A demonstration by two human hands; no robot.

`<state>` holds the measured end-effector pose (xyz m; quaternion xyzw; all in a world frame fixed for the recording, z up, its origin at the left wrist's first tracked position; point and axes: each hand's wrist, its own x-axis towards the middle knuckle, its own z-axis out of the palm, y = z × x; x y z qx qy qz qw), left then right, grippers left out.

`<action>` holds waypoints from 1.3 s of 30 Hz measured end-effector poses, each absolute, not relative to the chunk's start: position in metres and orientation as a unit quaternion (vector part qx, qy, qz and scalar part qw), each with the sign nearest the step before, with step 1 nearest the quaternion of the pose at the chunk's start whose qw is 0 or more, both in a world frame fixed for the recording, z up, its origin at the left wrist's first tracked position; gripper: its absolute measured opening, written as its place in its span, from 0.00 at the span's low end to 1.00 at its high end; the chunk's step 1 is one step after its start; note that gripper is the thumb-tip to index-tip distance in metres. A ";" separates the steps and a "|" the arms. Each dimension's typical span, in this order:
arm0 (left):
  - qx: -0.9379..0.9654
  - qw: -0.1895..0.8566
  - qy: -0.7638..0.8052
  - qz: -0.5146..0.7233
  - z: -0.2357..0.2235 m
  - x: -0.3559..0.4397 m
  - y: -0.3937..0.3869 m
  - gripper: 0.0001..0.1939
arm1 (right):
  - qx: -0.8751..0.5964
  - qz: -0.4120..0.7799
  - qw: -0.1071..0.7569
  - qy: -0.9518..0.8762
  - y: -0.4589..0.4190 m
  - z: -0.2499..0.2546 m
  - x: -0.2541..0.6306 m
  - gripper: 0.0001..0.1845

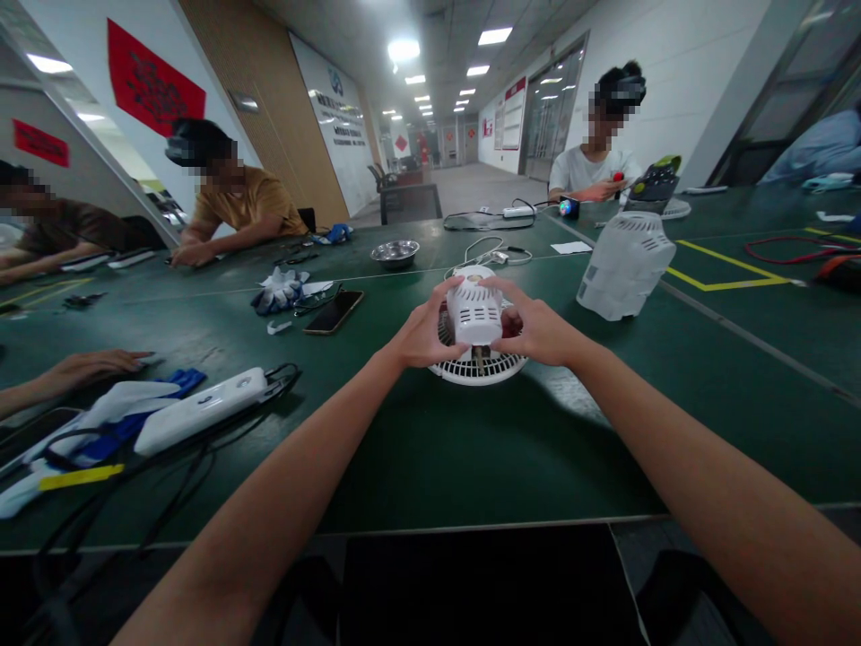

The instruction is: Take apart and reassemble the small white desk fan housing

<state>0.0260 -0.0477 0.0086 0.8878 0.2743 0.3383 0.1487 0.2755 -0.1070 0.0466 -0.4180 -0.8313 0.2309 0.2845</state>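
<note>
Between my two hands is a white slotted fan motor cover point(476, 309). My left hand point(425, 332) grips its left side, thumb low and fingers near the top. On the opposite side my right hand point(538, 327) is closed around it in the same way. Directly below lies a round white fan grille point(484, 370) on the green table. A brownish metal shaft or post shows under the cover; whether the two are joined I cannot tell. The cover and my hands hide the grille's middle. A thin white cable point(494, 247) lies behind.
A white plastic housing point(625, 267) stands to the right. Left of my hands lie a phone point(334, 311), gloves point(279, 289) and a metal bowl point(395, 253). A white power bank-like device point(202, 411) with black cables lies nearer left, by another person's hand point(100, 366). Several people sit around the table.
</note>
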 end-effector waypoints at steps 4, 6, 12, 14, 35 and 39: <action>0.887 0.145 0.259 0.354 0.007 0.027 -0.049 0.58 | -0.419 0.225 0.286 -0.832 -0.106 0.044 0.275 0.50; 0.886 0.135 0.271 0.352 0.005 0.028 -0.049 0.59 | -0.417 0.212 0.292 -0.834 -0.106 0.042 0.274 0.53; 0.884 0.119 0.270 0.363 -0.010 0.028 -0.041 0.59 | -0.441 0.158 0.317 -0.825 -0.098 0.034 0.275 0.58; 0.886 0.127 0.269 0.356 -0.013 0.024 -0.037 0.55 | -0.446 0.140 0.312 -0.827 -0.092 0.031 0.282 0.58; 0.728 0.179 0.592 0.297 -0.028 0.005 -0.008 0.32 | -0.490 0.140 0.373 -0.775 -0.078 0.012 0.286 0.56; 0.724 0.186 0.593 0.300 -0.028 0.005 -0.008 0.31 | -0.488 0.135 0.387 -0.770 -0.077 0.009 0.286 0.54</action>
